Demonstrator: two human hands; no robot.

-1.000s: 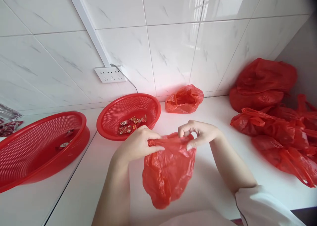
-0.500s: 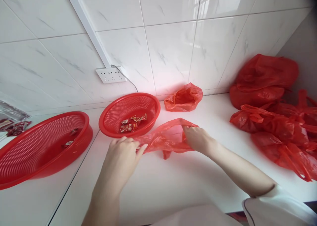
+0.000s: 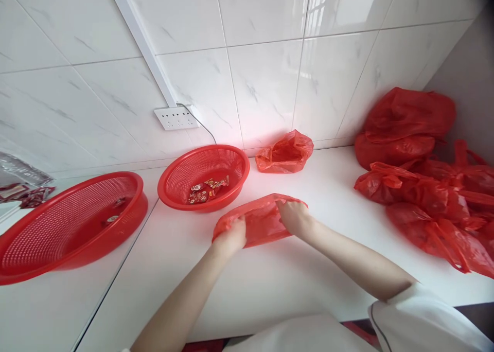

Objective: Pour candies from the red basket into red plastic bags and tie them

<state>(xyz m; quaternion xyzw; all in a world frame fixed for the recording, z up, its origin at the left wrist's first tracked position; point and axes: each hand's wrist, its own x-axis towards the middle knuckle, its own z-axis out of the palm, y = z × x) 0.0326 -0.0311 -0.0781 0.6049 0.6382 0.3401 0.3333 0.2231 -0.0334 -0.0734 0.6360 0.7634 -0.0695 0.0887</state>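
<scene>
A thin red plastic bag [image 3: 266,226] lies low over the white counter, its mouth spread wide toward me. My left hand [image 3: 232,236] reaches into the left side of the mouth; its fingers are partly hidden by the film, closed on it. At the opposite side, my right hand [image 3: 295,215] grips the bag's edge with curled fingers. Just beyond the left hand is a red mesh basket [image 3: 170,187] with several small wrapped packets [image 3: 208,190] at its bottom. Behind the bag, a second red plastic bag [image 3: 285,154] stands with its mouth open against the wall.
A larger red basket [image 3: 69,203] with a few packets sits at the left, near clear packaging [image 3: 23,169]. Several filled red bags [image 3: 409,115] are heaped at the right. A power socket [image 3: 176,118] with a cable is on the tiled wall. A seam crosses the counter.
My left hand has moved right, from the bag's outer left edge to inside its mouth. The bag has opened wider and rounder. My right hand still holds its side.
</scene>
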